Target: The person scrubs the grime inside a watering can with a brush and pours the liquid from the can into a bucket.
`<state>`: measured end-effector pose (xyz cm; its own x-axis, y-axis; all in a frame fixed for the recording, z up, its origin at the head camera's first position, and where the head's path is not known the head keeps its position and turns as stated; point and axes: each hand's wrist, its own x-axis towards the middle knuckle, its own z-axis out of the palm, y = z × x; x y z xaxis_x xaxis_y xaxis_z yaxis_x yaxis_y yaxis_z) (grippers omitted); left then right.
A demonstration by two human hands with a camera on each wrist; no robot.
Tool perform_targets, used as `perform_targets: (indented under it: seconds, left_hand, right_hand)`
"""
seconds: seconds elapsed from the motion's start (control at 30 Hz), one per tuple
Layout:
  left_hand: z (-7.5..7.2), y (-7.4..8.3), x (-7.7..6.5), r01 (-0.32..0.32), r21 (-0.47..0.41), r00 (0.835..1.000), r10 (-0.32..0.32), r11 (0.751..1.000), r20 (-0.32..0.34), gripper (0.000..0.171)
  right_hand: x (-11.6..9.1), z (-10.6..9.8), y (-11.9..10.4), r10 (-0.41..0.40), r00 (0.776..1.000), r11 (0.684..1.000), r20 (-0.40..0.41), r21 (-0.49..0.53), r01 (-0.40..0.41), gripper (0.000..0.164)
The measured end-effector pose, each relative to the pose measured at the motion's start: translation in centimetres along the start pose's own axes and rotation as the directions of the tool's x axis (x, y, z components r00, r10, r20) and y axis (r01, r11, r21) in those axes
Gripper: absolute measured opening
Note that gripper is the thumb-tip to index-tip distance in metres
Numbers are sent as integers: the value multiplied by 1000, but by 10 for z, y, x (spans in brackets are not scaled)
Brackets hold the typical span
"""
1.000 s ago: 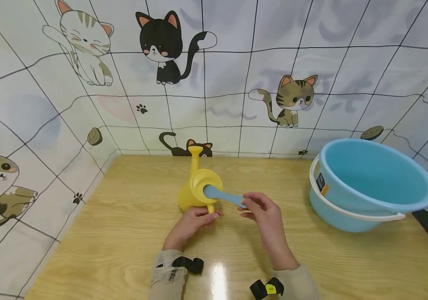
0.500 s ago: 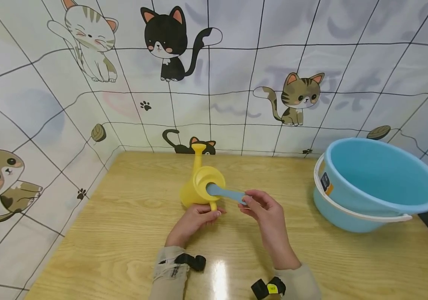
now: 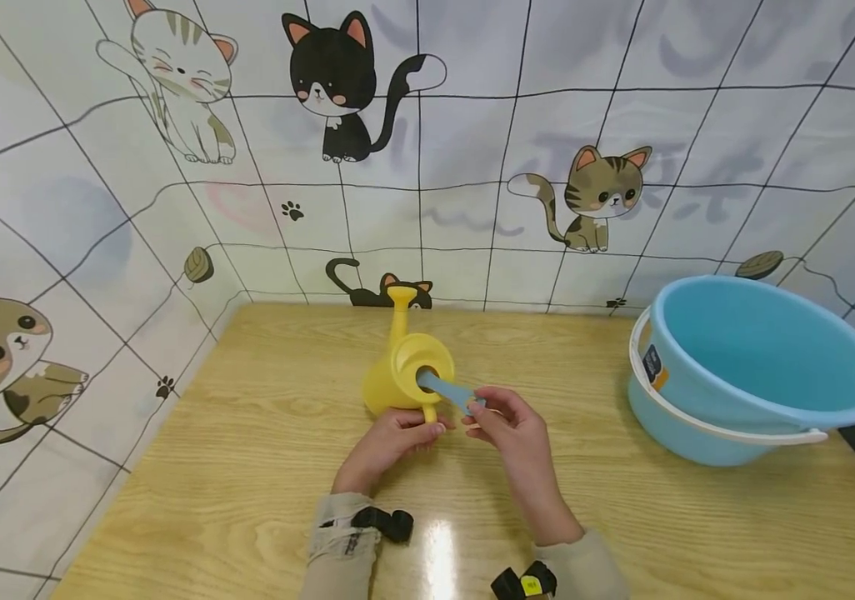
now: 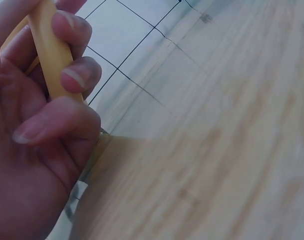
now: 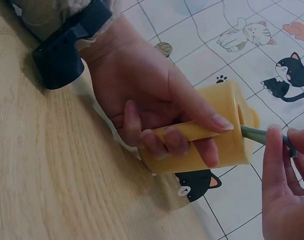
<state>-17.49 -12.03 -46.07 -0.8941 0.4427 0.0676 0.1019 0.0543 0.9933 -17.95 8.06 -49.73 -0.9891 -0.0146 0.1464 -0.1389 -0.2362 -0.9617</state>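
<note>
A yellow toy watering can (image 3: 384, 390) stands tilted on the table, its top opening turned toward me and its spout toward the wall. My left hand (image 3: 386, 446) grips its handle; in the left wrist view the fingers curl round the yellow handle (image 4: 49, 52). My right hand (image 3: 521, 442) pinches the outer end of a light-blue plastic tool (image 3: 448, 390) between thumb and fingers. The tool's other end is inside the can's opening, so its shape is hidden. In the right wrist view the tool (image 5: 255, 134) enters the can (image 5: 211, 95).
Two light-blue plastic buckets or basins (image 3: 765, 358), apparently nested, stand at the right with a white handle (image 3: 727, 432) hanging down the front. A wall covering (image 3: 465, 150) with cartoon cats rises behind the wooden table (image 3: 247, 467) and on both sides.
My right hand has moved left toward the can, pushing the blue tool deeper into the opening and changing its slant. My left hand keeps its grip. The head view has shifted slightly.
</note>
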Motion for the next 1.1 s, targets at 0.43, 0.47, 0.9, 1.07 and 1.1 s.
perform_targets:
  seconds: [0.43,0.47,0.9,1.07,1.1]
  left_hand:
    - [0,15,-5,41,103,999,-43,994,15,31]
    - [1,15,-5,36,104,999,-37,994,14,30]
    - [1,15,-5,37,77,999,-39,996,15,32]
    - [2,17,-7,36,80,999,-38,996,20,36]
    - [2,18,-7,37,79,999,-39,996,21,36]
  right_hand:
    - [-25,27,-78,8,998,988,-54,-151,-16,25]
    - [-25,26,-80,4,998,988,-63,-154,-14,24]
    - [-25,16,-89,-95,995,989,24,-110,97,29]
    - [-31,28,-96,-125,970,967,208,-192,166,25]
    - [-32,30,-98,-121,967,962,224,-213,170,25]
